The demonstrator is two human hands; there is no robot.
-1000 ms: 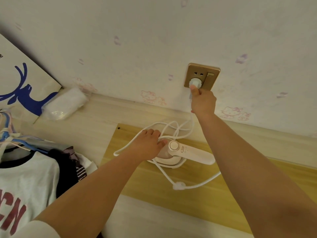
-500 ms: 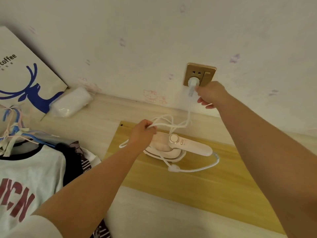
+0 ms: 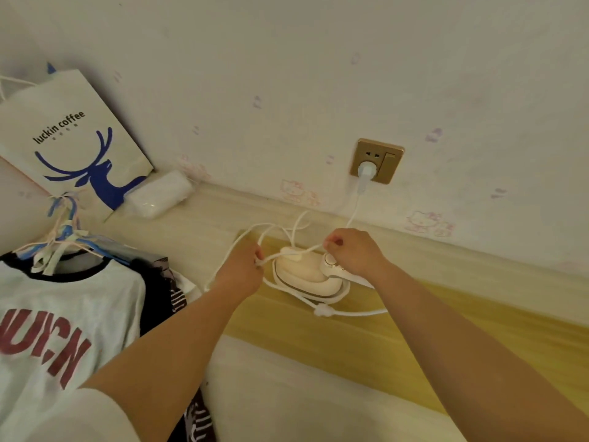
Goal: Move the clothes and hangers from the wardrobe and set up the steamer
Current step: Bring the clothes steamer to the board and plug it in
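A cream handheld steamer lies on a yellow wooden board by the wall. Its white cord loops around it, and its plug sits in the gold wall socket. My left hand pinches a stretch of cord left of the steamer. My right hand pinches the same stretch above the steamer's handle, which it partly hides. At the left lies a pile of clothes with a white lettered T-shirt on top, still on a bunch of blue and white hangers.
A paper coffee bag with a blue deer leans against the wall at the left. A small wrapped white pack lies beside it. Dark garments lie between the T-shirt and the board. Pale bedding spreads in front.
My right hand has left the plug in the socket and come down to the cord above the steamer. My left hand has lifted a stretch of cord. The view has dropped and widened leftward.
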